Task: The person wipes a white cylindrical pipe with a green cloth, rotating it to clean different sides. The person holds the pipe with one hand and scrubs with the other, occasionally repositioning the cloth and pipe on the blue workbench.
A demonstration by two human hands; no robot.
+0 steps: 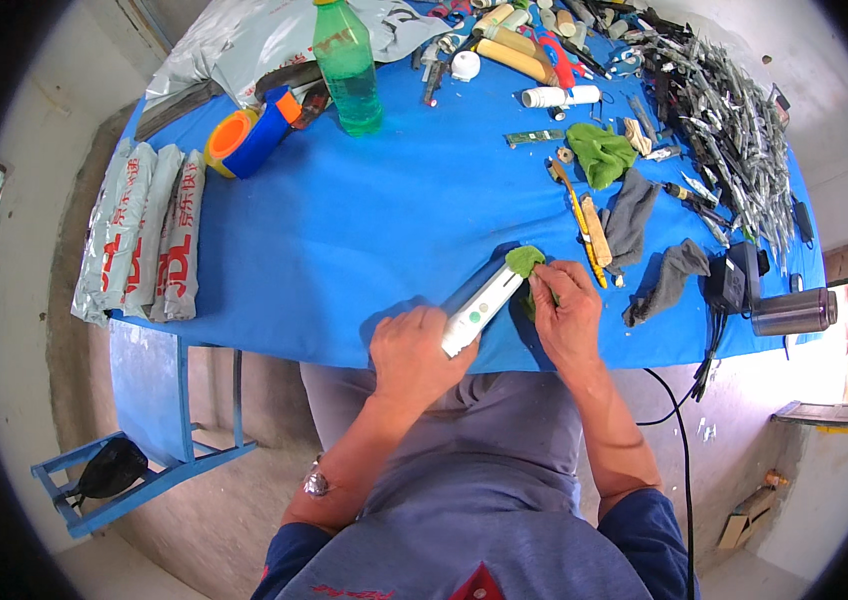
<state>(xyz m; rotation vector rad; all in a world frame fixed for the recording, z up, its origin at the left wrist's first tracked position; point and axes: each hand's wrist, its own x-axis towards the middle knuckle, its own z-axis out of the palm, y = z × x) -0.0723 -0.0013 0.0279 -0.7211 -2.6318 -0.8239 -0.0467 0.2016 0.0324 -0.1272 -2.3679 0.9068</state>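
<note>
My left hand (415, 351) grips the lower end of a long white plastic device (485, 307) with a green and a grey round spot on its face. It slants up to the right over the table's near edge. At its far end, my right hand (565, 304) pinches a green cloth (524, 260) that covers the tip. To the right of that hand lie a yellow toothbrush (577, 214) and a flat wooden stick (596, 231). Two grey cloths (630, 217) rest farther right, with another green cloth (601, 155) behind them.
Silver plastic mailing bags (182, 240) lie left, near a blue tape dispenser (255, 142) and a green bottle (349, 75). A large pile of thin silvery pieces (731, 127) covers the back right. A metal cylinder (791, 311) and black adapters (731, 277) stand at the right edge, cables hanging down.
</note>
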